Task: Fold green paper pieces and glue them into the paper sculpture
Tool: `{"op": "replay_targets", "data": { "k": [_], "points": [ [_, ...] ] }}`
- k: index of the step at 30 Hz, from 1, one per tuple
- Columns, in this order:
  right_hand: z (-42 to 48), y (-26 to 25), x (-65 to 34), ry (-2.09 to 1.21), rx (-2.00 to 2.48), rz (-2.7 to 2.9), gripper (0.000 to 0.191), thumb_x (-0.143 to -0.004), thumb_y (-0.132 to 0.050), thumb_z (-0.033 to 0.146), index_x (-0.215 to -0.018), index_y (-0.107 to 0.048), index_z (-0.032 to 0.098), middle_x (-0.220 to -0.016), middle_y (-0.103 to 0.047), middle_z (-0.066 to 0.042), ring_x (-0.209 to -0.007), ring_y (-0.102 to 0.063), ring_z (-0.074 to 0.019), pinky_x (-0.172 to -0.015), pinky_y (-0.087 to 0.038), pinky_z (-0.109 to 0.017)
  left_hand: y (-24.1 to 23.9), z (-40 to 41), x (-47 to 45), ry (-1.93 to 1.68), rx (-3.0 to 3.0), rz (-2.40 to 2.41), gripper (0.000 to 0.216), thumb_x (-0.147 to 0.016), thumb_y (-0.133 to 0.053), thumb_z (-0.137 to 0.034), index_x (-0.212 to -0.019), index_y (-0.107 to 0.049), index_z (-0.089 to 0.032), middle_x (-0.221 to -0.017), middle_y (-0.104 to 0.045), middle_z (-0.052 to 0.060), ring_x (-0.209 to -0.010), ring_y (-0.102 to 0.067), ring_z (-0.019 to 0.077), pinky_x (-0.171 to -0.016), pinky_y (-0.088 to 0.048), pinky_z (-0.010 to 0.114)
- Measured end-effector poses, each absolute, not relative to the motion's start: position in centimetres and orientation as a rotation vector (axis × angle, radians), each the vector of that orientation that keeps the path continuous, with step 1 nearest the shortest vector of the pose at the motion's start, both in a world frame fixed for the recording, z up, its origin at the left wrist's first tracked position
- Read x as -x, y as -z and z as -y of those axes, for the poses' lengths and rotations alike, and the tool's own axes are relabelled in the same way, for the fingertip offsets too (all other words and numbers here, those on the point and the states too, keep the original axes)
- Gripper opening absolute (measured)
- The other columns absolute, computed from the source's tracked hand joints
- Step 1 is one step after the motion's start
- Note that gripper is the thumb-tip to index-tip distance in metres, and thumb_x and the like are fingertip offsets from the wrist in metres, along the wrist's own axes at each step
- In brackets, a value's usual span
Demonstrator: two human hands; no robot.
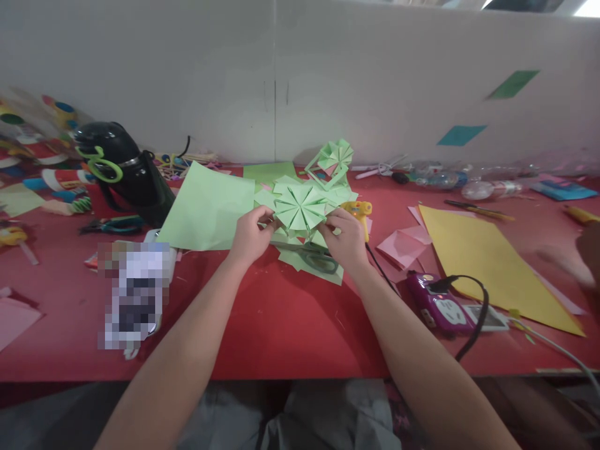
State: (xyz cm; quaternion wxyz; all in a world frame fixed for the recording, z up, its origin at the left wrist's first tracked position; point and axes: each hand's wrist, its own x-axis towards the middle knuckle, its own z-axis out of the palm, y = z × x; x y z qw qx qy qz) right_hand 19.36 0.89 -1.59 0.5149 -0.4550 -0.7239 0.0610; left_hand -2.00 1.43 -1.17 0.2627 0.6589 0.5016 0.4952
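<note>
A light green folded paper rosette (pixel 300 209) with pleats radiating from its centre is held just above the red table (pixel 281 319). My left hand (pixel 250 234) pinches its left edge, fingers closed. My right hand (pixel 344 236) grips its right edge, fingers curled. Under the hands lie green paper scraps (pixel 312 261) and a pair of grey-handled scissors (pixel 319 257). Another green folded paper shape (pixel 330 161) stands behind the rosette near the wall.
A flat green sheet (pixel 209 209) lies to the left, a yellow sheet (pixel 492 269) to the right, pink folded paper (pixel 403 244) between. A yellow glue gun (pixel 359 212), black helmet-like object (pixel 122 169), purple device (pixel 438 306) with cable and craft clutter line the table. Another person's hand (pixel 588 253) shows at far right.
</note>
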Motion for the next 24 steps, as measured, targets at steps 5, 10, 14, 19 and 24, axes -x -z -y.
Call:
{"op": "replay_targets", "data": {
  "k": [5,10,14,19,24],
  "points": [
    [-1.11,1.80,-19.34,-0.144,1.118,1.746,0.028,-0.083,-0.060,0.022,-0.056,-0.051,0.020,-0.068,-0.053,-0.001,-0.063,-0.049,-0.0144,-0.058,-0.039,-0.029,1.10,-1.46,2.01,-1.342,-1.783,-1.359,0.002,-0.077,-0.062,-0.021,-0.077,-0.061,-0.020,-0.078,-0.067,0.002,-0.072,-0.062,0.0153,-0.060,-0.048,0.025],
    [-1.10,1.85,-19.31,-0.168,1.114,1.724,0.014,-0.079,-0.067,0.024,-0.068,-0.061,0.021,-0.078,-0.060,-0.003,-0.067,-0.053,-0.0151,-0.063,-0.044,-0.031,1.14,-1.62,2.16,-1.337,-1.777,-1.385,0.004,-0.077,-0.063,-0.022,-0.078,-0.060,-0.020,-0.079,-0.067,0.002,-0.073,-0.063,0.0154,-0.063,-0.047,0.026],
    [-0.83,1.62,-19.13,-0.163,1.062,1.725,0.018,-0.084,-0.061,0.021,-0.066,-0.060,0.020,-0.075,-0.060,-0.003,-0.067,-0.055,-0.0155,-0.064,-0.045,-0.031,1.27,-1.63,2.13,-1.326,-1.777,-1.391,0.005,-0.078,-0.063,-0.023,-0.077,-0.059,-0.020,-0.078,-0.067,0.001,-0.071,-0.062,0.0148,-0.061,-0.047,0.026],
    [-0.66,1.42,-18.96,-0.165,1.054,1.708,0.024,-0.084,-0.059,0.020,-0.061,-0.055,0.021,-0.072,-0.060,-0.003,-0.066,-0.055,-0.0161,-0.063,-0.046,-0.032,1.31,-1.56,2.04,-1.316,-1.766,-1.379,0.005,-0.077,-0.064,-0.023,-0.078,-0.060,-0.020,-0.078,-0.066,0.002,-0.069,-0.061,0.0146,-0.060,-0.048,0.026],
    [-0.90,1.85,-18.97,-0.147,1.051,1.705,0.018,-0.083,-0.061,0.022,-0.065,-0.059,0.022,-0.077,-0.063,-0.003,-0.073,-0.058,-0.0182,-0.070,-0.049,-0.035,1.20,-1.62,2.14,-1.335,-1.775,-1.385,0.003,-0.077,-0.063,-0.022,-0.077,-0.060,-0.020,-0.077,-0.066,0.001,-0.068,-0.061,0.0144,-0.059,-0.048,0.026]
  ]
}}
